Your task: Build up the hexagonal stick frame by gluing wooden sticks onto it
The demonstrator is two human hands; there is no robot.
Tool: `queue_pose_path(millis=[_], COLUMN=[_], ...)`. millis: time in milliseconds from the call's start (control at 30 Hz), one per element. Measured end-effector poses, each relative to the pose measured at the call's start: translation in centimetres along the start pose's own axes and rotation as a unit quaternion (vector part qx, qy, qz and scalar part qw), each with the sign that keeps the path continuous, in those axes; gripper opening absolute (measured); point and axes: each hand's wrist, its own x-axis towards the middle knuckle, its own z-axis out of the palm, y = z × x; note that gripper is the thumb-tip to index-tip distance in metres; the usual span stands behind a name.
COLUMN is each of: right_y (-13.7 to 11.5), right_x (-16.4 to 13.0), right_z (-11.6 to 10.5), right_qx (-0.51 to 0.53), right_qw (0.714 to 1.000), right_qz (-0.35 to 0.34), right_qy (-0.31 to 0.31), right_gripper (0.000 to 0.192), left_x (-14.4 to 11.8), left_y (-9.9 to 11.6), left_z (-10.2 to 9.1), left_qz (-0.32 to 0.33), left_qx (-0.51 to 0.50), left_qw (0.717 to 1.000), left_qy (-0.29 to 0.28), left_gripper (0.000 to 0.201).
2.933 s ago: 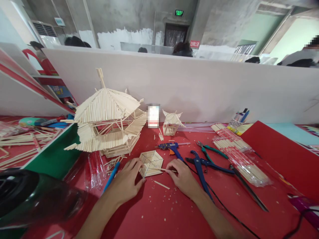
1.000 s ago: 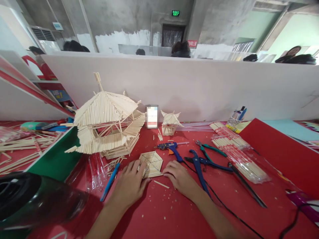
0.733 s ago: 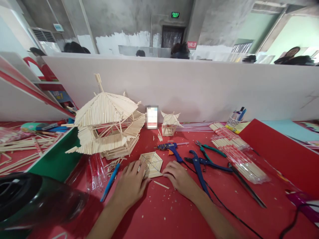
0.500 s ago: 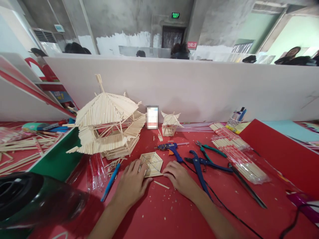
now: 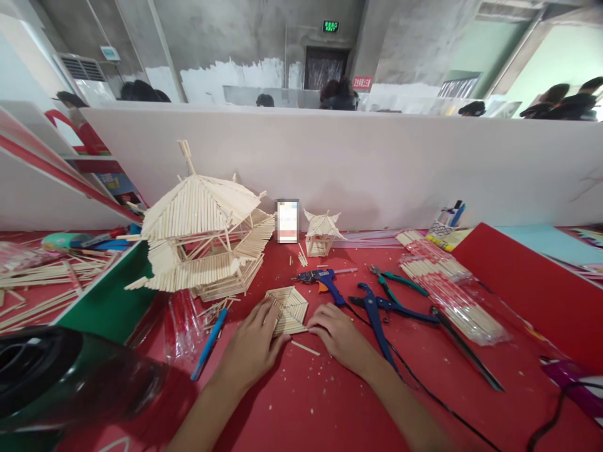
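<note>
Stick hexagon [image 5: 293,309] — partly under left hand [image 5: 253,336]

From where I stand, a dark bottle [image 5: 94,376] with a black lid fills the near left. A white partition [image 5: 377,166] runs along the far side, with a pen cup [image 5: 443,227] before it. A red board [image 5: 522,282] leans to the right, beside pale blue paper [image 5: 549,243]. Far beyond, a green exit sign [image 5: 330,26] glows above a dark doorway [image 5: 326,69].

Passable over near-centre desk [image 5: 299,394]; blocked near left by bottle [image 5: 92,376], far left by pavilion [image 5: 200,207], right by blue-handled tool [image 5: 374,318].
</note>
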Motion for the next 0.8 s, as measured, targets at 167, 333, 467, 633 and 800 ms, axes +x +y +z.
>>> queue_pose_path(millis=[167, 333, 467, 633, 800], right_y=[0.14, 0.09, -0.01, -0.11, -0.12], right_x=[0.0, -0.02, 0.02, -0.08, -0.18], right_z=[-0.04, -0.09, -0.17, -0.35, -0.47], right_qx=[0.0, -0.006, -0.02, -0.026, -0.022], right_qw=[1.0, 1.0, 1.0, 1.0, 1.0], right_qz=[0.003, 0.004, 0.004, 0.01, 0.019], right_qy=[-0.005, -0.001, -0.003, -0.004, -0.002], right_gripper=[0.016, 0.015, 0.014, 0.011, 0.008], left_x=[0.05, 0.18, 0.27, 0.3, 0.46], left_y=[-0.21, -0.02, -0.01, -0.23, -0.35], left_z=[0.22, -0.06, -0.14, -0.08, -0.2], left_qz=[0.005, 0.011, 0.013, 0.017, 0.02], left_qx=[-0.004, -0.019, -0.016, -0.016, -0.019], left_qw=[1.0, 1.0, 1.0, 1.0, 1.0], left_qy=[-0.001, 0.006, 0.003, 0.008, 0.005], left_gripper=[0.044, 0.038, 0.04, 0.04, 0.033])
